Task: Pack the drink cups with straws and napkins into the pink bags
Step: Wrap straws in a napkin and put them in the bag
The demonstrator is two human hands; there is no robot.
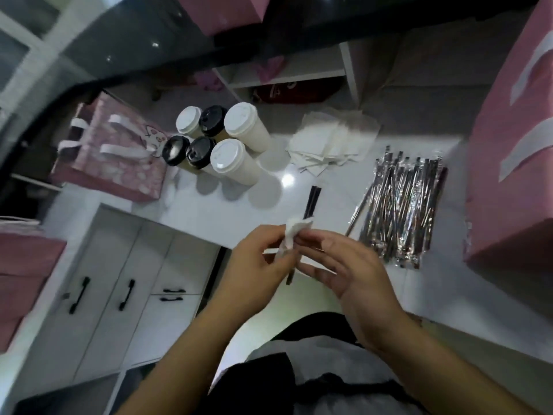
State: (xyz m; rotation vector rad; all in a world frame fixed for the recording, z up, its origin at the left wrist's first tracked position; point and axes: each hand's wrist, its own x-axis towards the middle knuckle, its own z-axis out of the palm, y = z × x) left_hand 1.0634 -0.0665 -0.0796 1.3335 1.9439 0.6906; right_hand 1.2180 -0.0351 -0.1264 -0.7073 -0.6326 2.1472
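Note:
Several drink cups with white and black lids stand in a cluster on the white counter. A pink bag with white handles stands to their left. A stack of white napkins lies behind a pile of wrapped straws on the right. Near the counter's front edge, my left hand and my right hand together pinch a white napkin wrapped around two black straws, whose ends stick out above and below my fingers.
A large pink bag stands at the right edge of the counter. More pink bags sit at the far left, and another one at the top. White cabinets with black handles are below the counter.

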